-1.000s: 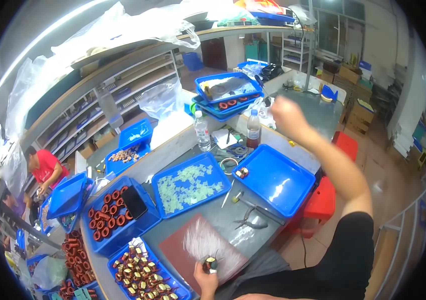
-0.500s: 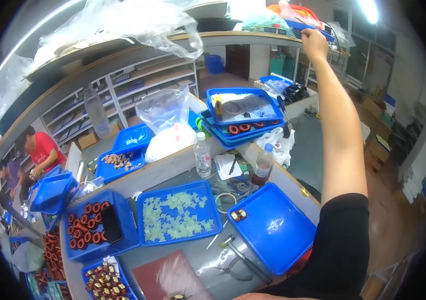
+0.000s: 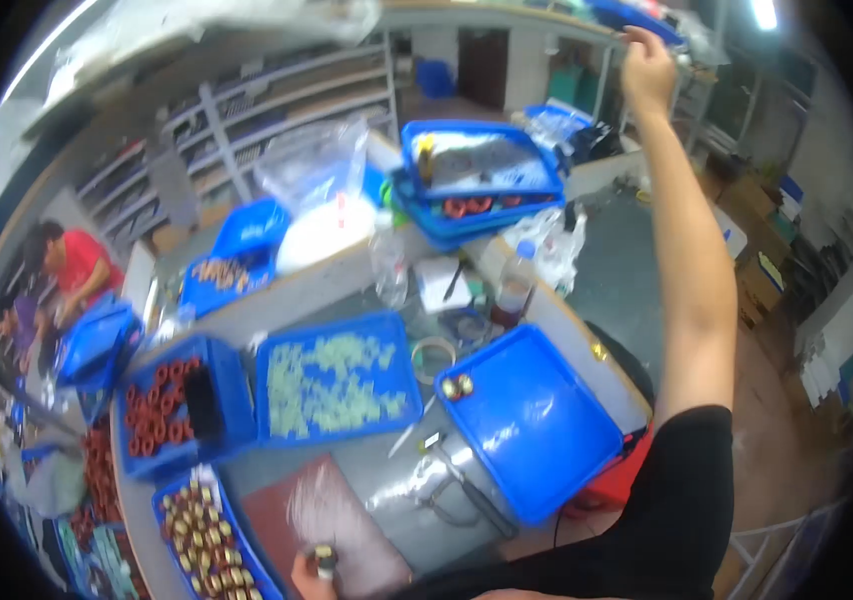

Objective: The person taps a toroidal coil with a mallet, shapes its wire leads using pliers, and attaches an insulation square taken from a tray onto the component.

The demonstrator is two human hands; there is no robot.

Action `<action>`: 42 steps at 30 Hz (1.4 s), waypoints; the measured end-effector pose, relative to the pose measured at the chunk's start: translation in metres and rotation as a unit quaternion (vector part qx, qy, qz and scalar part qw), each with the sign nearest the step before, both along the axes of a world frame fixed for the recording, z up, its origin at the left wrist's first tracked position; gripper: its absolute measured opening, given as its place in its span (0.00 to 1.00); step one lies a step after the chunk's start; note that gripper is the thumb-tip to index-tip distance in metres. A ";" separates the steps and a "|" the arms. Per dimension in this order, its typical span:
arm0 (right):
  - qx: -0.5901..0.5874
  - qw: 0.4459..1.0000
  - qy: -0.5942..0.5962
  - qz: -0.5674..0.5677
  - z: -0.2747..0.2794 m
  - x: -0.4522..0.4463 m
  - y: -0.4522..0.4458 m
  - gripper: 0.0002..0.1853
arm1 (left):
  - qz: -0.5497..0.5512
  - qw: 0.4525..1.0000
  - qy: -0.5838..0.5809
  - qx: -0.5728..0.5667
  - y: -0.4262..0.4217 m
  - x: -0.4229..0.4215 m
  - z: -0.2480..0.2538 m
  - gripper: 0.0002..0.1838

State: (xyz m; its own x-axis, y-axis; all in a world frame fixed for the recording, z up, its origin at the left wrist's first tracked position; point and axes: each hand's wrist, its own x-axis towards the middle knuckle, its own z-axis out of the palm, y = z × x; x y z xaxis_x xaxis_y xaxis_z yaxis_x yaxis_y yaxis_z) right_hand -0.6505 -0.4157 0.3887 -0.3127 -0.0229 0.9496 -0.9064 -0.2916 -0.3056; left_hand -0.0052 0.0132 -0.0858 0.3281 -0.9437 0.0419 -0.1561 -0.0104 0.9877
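Observation:
My right hand (image 3: 650, 70) is raised on a stretched arm at the upper right, just below a blue tray (image 3: 615, 14) on the high shelf. Its fingers are bent and a little blurred; I cannot tell whether they hold or touch anything. At the bottom edge, my left hand (image 3: 309, 577) is partly in view, closed on a small wound coil (image 3: 324, 553) over a dark red mat (image 3: 292, 505). Beside it on the left, a blue tray (image 3: 250, 553) holds many similar coils. Two coils (image 3: 457, 387) lie in the corner of a large blue tray (image 3: 547, 425).
A blue tray of pale green pieces (image 3: 337, 385) stands behind the mat, beside a blue bin of red rings (image 3: 159, 410). A hammer (image 3: 472, 487) and pliers lie on the bench. Bottles, tape and stacked trays (image 3: 482, 160) stand further back. A person in red (image 3: 87, 265) sits far left.
My right hand has drawn slightly away from the high shelf's tray. My left hand has come into view at the bottom with a coil. The camera view has tilted down, with some blur.

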 end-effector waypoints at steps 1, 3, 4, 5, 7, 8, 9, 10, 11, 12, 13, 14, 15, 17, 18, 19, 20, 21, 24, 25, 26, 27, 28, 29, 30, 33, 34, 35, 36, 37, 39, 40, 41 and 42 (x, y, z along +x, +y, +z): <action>-0.008 0.998 0.056 0.009 -0.013 -0.013 0.003 0.14 | 0.031 0.998 0.033 0.049 -0.003 -0.017 0.021 0.12; 0.039 0.992 0.062 0.101 -0.047 0.045 0.060 0.14 | 0.006 0.997 0.016 0.069 -0.003 -0.019 0.038 0.14; 0.063 0.980 0.051 0.184 -0.068 0.076 0.086 0.15 | -0.006 0.998 0.011 0.062 -0.004 -0.021 0.039 0.13; 0.087 0.962 0.049 0.254 -0.095 0.112 0.112 0.14 | 0.009 0.996 0.055 0.063 -0.002 -0.022 0.032 0.13; 0.220 0.922 0.130 0.289 -0.148 0.166 0.170 0.13 | 0.005 0.997 0.063 0.052 -0.002 -0.021 0.035 0.14; 0.306 0.902 0.121 0.281 -0.181 0.195 0.200 0.10 | 0.002 0.996 0.079 0.048 -0.004 -0.023 0.037 0.14; 0.344 0.867 0.147 0.330 -0.210 0.224 0.229 0.09 | 0.002 0.994 0.097 0.042 -0.003 -0.021 0.038 0.14; 0.341 0.826 0.261 0.365 -0.238 0.239 0.245 0.11 | -0.002 0.993 0.117 0.034 -0.003 -0.020 0.037 0.15; 0.406 0.785 0.286 0.370 -0.262 0.257 0.275 0.12 | -0.005 0.992 0.121 0.026 -0.003 -0.018 0.035 0.16; 0.503 0.729 0.265 0.381 -0.288 0.270 0.301 0.10 | -0.010 0.992 0.125 0.023 -0.003 -0.019 0.034 0.16; 0.563 0.691 0.278 0.358 -0.303 0.284 0.326 0.11 | -0.008 0.990 0.138 0.005 -0.006 -0.020 0.034 0.16; 0.552 0.708 0.284 0.337 -0.319 0.297 0.342 0.12 | -0.004 0.989 0.150 -0.014 -0.008 -0.022 0.035 0.17; 0.564 0.710 0.302 0.294 -0.333 0.306 0.354 0.13 | -0.004 0.991 0.130 -0.009 -0.009 -0.023 0.037 0.17; 0.600 0.698 0.323 0.219 -0.355 0.320 0.367 0.14 | -0.008 0.987 0.160 -0.030 -0.009 -0.024 0.045 0.18; 0.600 0.700 0.323 0.213 -0.372 0.323 0.370 0.14 | -0.010 0.981 0.188 -0.047 -0.009 -0.025 0.049 0.18; 0.613 0.697 0.322 0.185 -0.386 0.325 0.370 0.14 | -0.009 0.979 0.197 -0.050 -0.007 -0.026 0.055 0.16; 0.626 0.693 0.321 0.158 -0.397 0.324 0.371 0.14 | -0.016 0.972 0.229 -0.057 -0.004 -0.026 0.059 0.15; 0.606 0.718 0.300 0.167 -0.389 0.328 0.372 0.12 | -0.023 0.963 0.261 -0.064 0.001 -0.024 0.063 0.13; 0.654 0.704 0.116 0.253 -0.361 0.335 0.374 0.08 | -0.047 0.963 0.265 -0.026 0.020 -0.012 0.071 0.11; 0.666 0.679 0.002 0.309 -0.356 0.334 0.374 0.07 | -0.064 0.956 0.287 0.000 0.023 -0.010 0.070 0.11; 0.672 0.644 -0.110 0.348 -0.356 0.331 0.373 0.09 | -0.075 0.939 0.335 -0.005 0.026 -0.010 0.070 0.11; 0.669 0.597 -0.224 0.382 -0.357 0.330 0.372 0.10 | -0.088 0.928 0.362 -0.004 0.029 -0.008 0.070 0.10; 0.668 0.567 -0.270 0.399 -0.348 0.333 0.370 0.11 | -0.099 0.917 0.386 -0.005 0.031 -0.008 0.069 0.10; 0.668 0.574 -0.259 0.396 -0.356 0.330 0.367 0.10 | -0.103 0.906 0.410 0.001 0.032 -0.008 0.069 0.10; 0.669 0.579 -0.245 0.397 -0.368 0.326 0.362 0.09 | -0.110 0.902 0.416 0.005 0.033 -0.009 0.070 0.11; 0.574 0.664 -0.180 0.444 -0.371 0.343 0.351 0.07 | -0.123 0.901 0.416 0.027 0.037 -0.007 0.078 0.15; 0.581 0.664 -0.184 0.434 -0.385 0.340 0.345 0.08 | -0.130 0.901 0.413 0.036 0.035 -0.006 0.085 0.17; 0.588 0.627 -0.218 0.463 -0.399 0.338 0.338 0.09 | -0.128 0.900 0.413 0.048 0.035 -0.005 0.086 0.17; 0.594 0.589 -0.252 0.487 -0.401 0.342 0.334 0.09 | -0.117 0.902 0.413 0.048 0.035 -0.004 0.087 0.17; 0.590 0.588 -0.267 0.485 -0.399 0.348 0.334 0.07 | -0.122 0.907 0.400 0.056 0.034 -0.004 0.087 0.17; 0.578 0.688 -0.167 0.407 -0.408 0.362 0.332 0.08 | -0.124 0.910 0.390 0.069 0.032 -0.006 0.085 0.17; 0.583 0.720 -0.102 0.361 -0.404 0.366 0.333 0.12 | -0.124 0.919 0.369 0.056 0.030 -0.007 0.083 0.17; 0.586 0.718 -0.102 0.362 -0.400 0.370 0.332 0.12 | -0.125 0.928 0.348 0.041 0.028 -0.008 0.081 0.18; 0.587 0.720 -0.100 0.355 -0.397 0.372 0.333 0.14 | -0.121 0.928 0.349 0.044 0.026 -0.008 0.079 0.18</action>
